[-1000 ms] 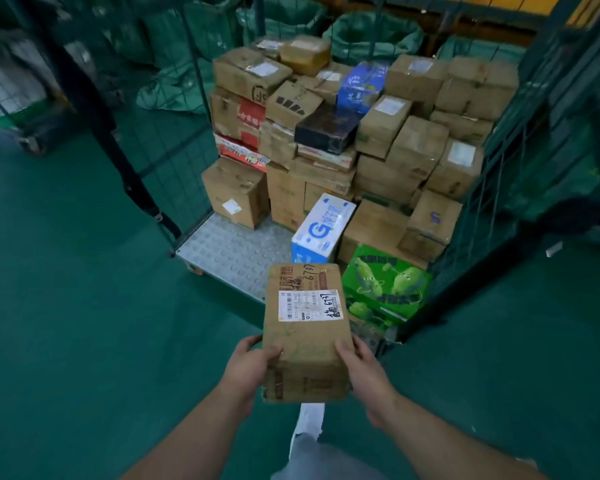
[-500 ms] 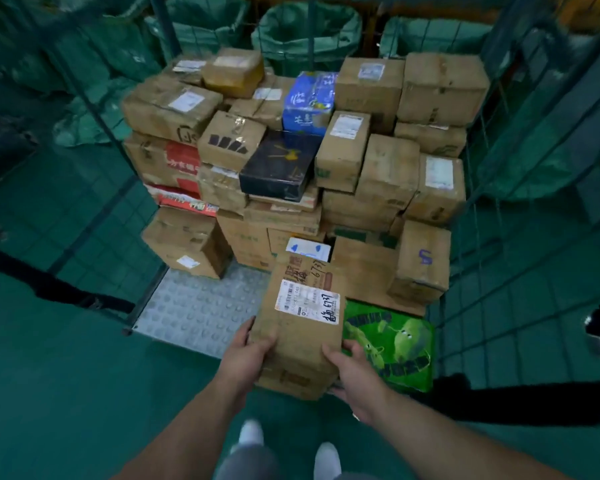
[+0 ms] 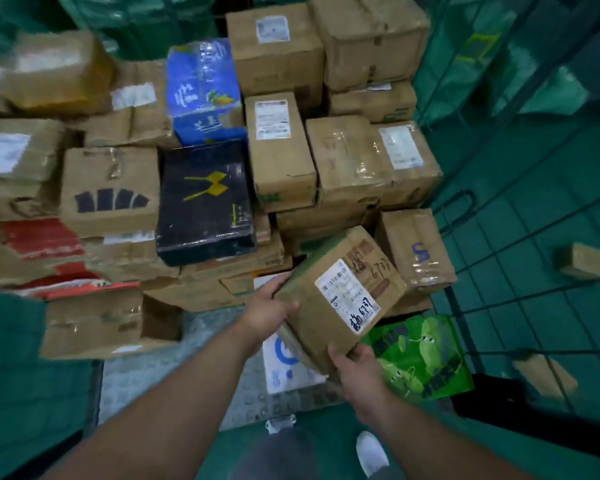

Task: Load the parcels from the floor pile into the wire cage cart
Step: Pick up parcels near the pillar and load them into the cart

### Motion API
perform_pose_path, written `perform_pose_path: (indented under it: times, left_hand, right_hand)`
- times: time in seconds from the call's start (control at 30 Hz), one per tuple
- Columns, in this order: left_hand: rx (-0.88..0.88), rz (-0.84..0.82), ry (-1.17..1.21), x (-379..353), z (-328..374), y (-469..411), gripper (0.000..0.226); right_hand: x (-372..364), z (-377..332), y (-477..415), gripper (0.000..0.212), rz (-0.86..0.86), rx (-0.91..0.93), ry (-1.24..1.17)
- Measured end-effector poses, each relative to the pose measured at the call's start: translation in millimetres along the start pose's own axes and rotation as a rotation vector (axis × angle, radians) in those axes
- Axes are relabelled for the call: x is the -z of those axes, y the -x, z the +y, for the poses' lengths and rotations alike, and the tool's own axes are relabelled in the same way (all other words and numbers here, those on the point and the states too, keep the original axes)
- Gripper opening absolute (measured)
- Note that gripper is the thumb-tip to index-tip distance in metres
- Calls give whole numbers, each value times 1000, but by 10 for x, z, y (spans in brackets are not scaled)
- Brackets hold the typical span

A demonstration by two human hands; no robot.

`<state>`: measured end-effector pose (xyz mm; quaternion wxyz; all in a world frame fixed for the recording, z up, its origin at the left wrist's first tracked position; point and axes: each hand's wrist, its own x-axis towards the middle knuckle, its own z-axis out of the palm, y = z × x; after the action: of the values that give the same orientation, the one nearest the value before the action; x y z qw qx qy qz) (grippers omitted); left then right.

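Head view: green floor (image 3: 21,410), studded cart deck (image 3: 160,386) near, cartons (image 3: 281,150) stacked far. Left hand (image 3: 267,313) and right hand (image 3: 355,374) curled round a tilted brown parcel (image 3: 336,296) above the deck.

The floor (image 3: 14,410) is a smooth, uniform green surface. It runs along the left side, the bottom edge and the right side of the view. Large green fabric sacks (image 3: 136,26) stand close together at the far end, their tops cut off by the upper edge. A further green sack (image 3: 541,71) at the upper right bears a yellow marking (image 3: 478,46). Lighting is dim and even, with a green-blue cast. The left margin is blurred.
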<state>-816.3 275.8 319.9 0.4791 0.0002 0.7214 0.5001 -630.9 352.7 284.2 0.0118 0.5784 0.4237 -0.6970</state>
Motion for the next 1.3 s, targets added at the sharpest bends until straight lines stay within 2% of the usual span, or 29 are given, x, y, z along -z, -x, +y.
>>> perform_pose_path:
  times: [0.13, 0.27, 0.37, 0.43, 0.53, 0.73, 0.83, 0.87, 0.93, 0.97, 1.1, 1.23, 1.3]
  left_hand:
    - [-66, -60, -101, 41, 273, -486, 56]
    - [-124, -115, -260, -53, 362, -816, 56]
    - [-198, 8, -204, -96, 379, -981, 47]
    - [-230, 118, -156, -72, 363, -1054, 54]
    - [-210, 150, -224, -30, 248, -1171, 63]
    - [-96, 1, -396, -78, 5, -821, 50]
    - [101, 12, -420, -128, -165, -505, 60]
    - [157, -15, -425, -131, -223, -420, 50]
    - [216, -89, -472, -180, -362, -205, 17]
    - [222, -124, -519, -190, -433, -108, 10]
    - [141, -314, -738, -471, -672, 399, 24]
    - [66, -473, -868, -973, -755, 775, 26]
    - [30, -507, -893, -1254, -763, 885, 18]
  right_hand:
    - [-313, -132, -166, 28, 103, 5, -105]
    - [-560, -115, -416, 37, 191, -39, -214]
    - [-669, -158, -573, 39, 192, -21, -206]
    - [-735, -297, -618, 28, 184, 2, -155]
    - [-802, -599, -763, 18, 184, 54, -151]
    - [-639, -877, -852, 11, 242, 112, -10]
    - [-481, -796, -695, 8, 177, 77, 45]
    - [-422, -735, -624, 6, 143, 50, 40]
    - [-253, -565, -449, 8, 115, 14, 73]
    - [-198, -505, -380, 7, 110, -3, 91]
    - [319, -33, 153, 10, 141, -68, -95]
    - [1060, 474, 672, 14, 283, -124, -115]
    - [1430, 659, 839, 15, 336, -145, -103]
